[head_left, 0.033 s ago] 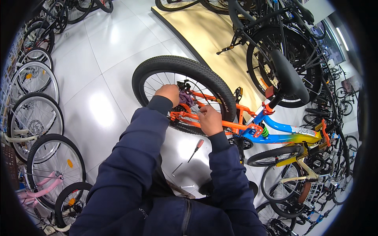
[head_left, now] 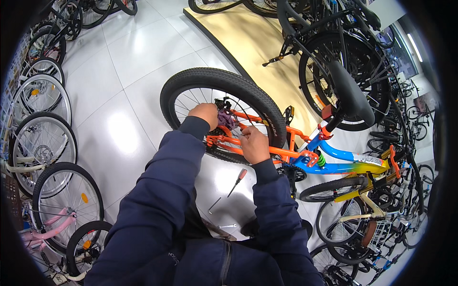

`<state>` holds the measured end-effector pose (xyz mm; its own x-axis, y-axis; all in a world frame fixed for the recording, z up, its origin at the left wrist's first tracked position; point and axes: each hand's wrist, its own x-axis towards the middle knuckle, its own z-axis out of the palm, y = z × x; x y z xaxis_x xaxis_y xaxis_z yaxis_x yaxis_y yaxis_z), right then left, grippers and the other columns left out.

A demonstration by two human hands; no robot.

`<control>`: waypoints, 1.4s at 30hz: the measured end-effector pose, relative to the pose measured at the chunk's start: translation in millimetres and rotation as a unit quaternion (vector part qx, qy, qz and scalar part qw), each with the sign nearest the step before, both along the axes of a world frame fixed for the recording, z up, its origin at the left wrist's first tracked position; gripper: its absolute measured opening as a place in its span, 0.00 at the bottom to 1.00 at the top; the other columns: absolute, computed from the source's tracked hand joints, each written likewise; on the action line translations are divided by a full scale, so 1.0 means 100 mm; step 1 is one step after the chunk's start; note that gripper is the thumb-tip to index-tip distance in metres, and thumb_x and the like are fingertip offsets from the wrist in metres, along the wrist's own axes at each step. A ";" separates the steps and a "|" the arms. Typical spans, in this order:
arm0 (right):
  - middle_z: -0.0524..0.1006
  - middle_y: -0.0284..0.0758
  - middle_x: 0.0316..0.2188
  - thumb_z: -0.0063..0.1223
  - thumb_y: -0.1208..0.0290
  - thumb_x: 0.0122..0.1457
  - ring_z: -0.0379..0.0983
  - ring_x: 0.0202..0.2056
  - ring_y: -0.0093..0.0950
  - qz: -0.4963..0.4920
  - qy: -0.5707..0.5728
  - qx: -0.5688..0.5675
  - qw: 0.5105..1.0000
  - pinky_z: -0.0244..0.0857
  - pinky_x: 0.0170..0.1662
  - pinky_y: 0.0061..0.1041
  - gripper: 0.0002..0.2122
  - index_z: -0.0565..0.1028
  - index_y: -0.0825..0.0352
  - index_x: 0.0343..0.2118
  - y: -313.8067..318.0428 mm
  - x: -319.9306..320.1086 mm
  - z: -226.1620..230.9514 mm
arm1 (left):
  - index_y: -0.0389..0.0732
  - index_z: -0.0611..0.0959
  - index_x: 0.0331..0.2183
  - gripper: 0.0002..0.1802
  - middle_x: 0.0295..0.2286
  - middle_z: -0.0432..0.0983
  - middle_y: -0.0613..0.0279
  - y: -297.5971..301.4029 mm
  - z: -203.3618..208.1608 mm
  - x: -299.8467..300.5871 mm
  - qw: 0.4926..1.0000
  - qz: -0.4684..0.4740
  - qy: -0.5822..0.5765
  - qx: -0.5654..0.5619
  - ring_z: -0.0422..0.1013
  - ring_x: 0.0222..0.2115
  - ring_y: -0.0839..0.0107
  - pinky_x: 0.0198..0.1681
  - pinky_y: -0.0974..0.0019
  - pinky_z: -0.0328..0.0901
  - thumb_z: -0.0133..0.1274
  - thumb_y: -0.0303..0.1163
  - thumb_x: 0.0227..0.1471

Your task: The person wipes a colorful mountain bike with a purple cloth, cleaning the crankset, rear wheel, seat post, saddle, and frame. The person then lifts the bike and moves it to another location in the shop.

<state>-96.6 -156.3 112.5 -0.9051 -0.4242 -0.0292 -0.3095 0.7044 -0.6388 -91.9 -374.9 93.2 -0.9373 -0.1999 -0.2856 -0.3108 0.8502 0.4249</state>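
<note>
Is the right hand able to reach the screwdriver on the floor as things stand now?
Probably yes. The screwdriver lies on the floor just below the right hand, apart from it, with nothing between them. The hand is now at the orange frame.

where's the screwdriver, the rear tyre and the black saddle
screwdriver [head_left: 237, 182]: head view, on its shaft
rear tyre [head_left: 219, 76]: head view, on the top tread
black saddle [head_left: 350, 95]: head view, on the seat top

Two hands [head_left: 205, 114] on one orange bike [head_left: 286, 152]; one screwdriver [head_left: 237, 182], two small tools [head_left: 214, 205] on the floor
</note>
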 end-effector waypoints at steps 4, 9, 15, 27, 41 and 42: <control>0.80 0.50 0.32 0.57 0.74 0.53 0.78 0.37 0.48 0.001 0.022 0.015 1.000 0.70 0.42 0.41 0.10 0.76 0.72 0.38 0.03 0.01 0.09 | 0.37 0.83 0.43 0.17 0.43 0.79 0.45 0.03 -0.11 0.00 0.998 -0.037 -0.039 0.013 0.75 0.46 0.51 0.50 0.54 0.70 0.51 0.28 0.51; 0.80 0.47 0.30 0.57 0.71 0.54 0.79 0.34 0.42 0.007 0.077 0.002 0.997 0.72 0.40 0.35 0.10 0.77 0.70 0.36 0.06 -0.06 -0.08 | 0.36 0.82 0.46 0.20 0.46 0.78 0.44 0.13 -0.16 -0.01 0.994 -0.084 -0.075 0.006 0.73 0.49 0.51 0.52 0.55 0.69 0.52 0.31 0.50; 0.81 0.43 0.32 0.56 0.69 0.54 0.79 0.35 0.41 0.117 0.095 0.003 0.989 0.71 0.42 0.35 0.12 0.80 0.68 0.39 -0.09 -0.31 -0.40 | 0.32 0.82 0.43 0.19 0.44 0.78 0.41 0.22 -0.19 -0.03 0.996 -0.053 -0.066 -0.042 0.73 0.49 0.50 0.53 0.55 0.68 0.53 0.31 0.49; 0.81 0.39 0.29 0.53 0.65 0.56 0.78 0.34 0.40 0.183 0.137 0.327 0.917 0.71 0.40 0.39 0.11 0.82 0.66 0.27 -0.27 -0.57 -0.65 | 0.37 0.79 0.52 0.26 0.47 0.75 0.41 0.19 -0.35 -0.09 0.992 -0.118 -0.053 0.017 0.70 0.52 0.50 0.55 0.55 0.66 0.54 0.27 0.48; 0.78 0.32 0.20 0.59 0.72 0.56 0.72 0.21 0.19 -0.004 -0.250 -0.152 0.956 0.68 0.28 0.23 0.07 0.81 0.71 0.30 -0.04 -0.62 -0.54 | 0.47 0.83 0.47 0.22 0.43 0.80 0.49 0.25 -0.44 -0.22 0.998 -0.061 0.005 -0.020 0.76 0.43 0.53 0.50 0.58 0.69 0.51 0.24 0.50; 0.78 0.31 0.19 0.59 0.72 0.56 0.72 0.21 0.19 -0.013 -0.264 -0.162 0.951 0.68 0.28 0.23 0.07 0.81 0.71 0.30 -0.04 -0.61 -0.54 | 0.47 0.84 0.45 0.20 0.40 0.81 0.50 0.24 -0.44 -0.21 0.999 -0.040 0.025 -0.014 0.77 0.41 0.54 0.48 0.58 0.70 0.51 0.24 0.50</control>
<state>-158.1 -160.3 58.7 -0.8101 -0.4669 -0.3547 0.1296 0.4474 -0.8849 -113.2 -351.3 48.9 -0.9635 -0.1307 -0.2335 -0.2201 0.8834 0.4138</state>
